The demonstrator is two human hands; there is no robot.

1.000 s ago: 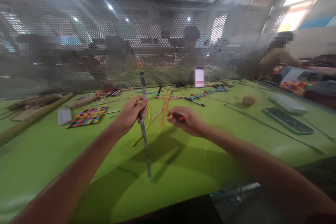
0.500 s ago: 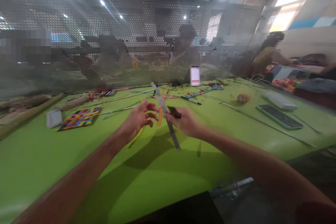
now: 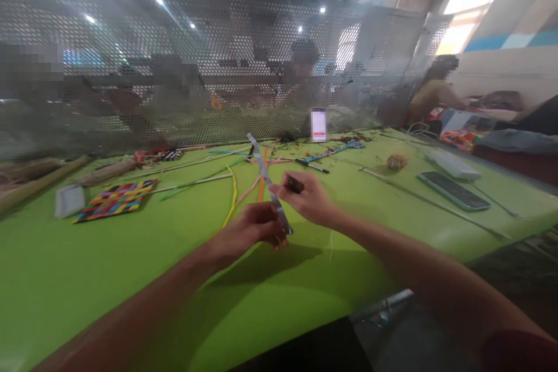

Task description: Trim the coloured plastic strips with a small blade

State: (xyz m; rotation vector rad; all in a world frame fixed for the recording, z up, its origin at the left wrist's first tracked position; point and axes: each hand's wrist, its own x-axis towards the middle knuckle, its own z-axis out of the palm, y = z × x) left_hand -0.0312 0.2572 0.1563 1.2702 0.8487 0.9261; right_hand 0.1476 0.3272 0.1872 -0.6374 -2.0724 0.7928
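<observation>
A long flat grey strip [image 3: 263, 170] slants up and away in front of me, with a bend near its far end. My right hand [image 3: 307, 197] is closed, pinching the strip near its middle. A small dark brown piece [image 3: 295, 184] is also in that hand; its kind is unclear. Around the strip's lower end, my left hand [image 3: 257, 225] has its fingers curled, some of them hidden behind it. Beneath and beyond the hands lie a yellow strip [image 3: 234, 195], an orange strip [image 3: 261, 189] and a pink strip [image 3: 249, 189].
On the green table [image 3: 131, 279], a multicoloured woven mat [image 3: 120, 199] and a white block [image 3: 70, 200] lie left. A pen [image 3: 311, 165] lies ahead. A phone [image 3: 453, 190], white box [image 3: 455, 164] and brown ball [image 3: 396, 161] are right. Perforated metal mesh [image 3: 244, 87] stands behind.
My left hand has come down and toward me, from beside the strip to its lower end, with its fingers curling in. The right hand still holds the strip. The view has shifted slightly right.
</observation>
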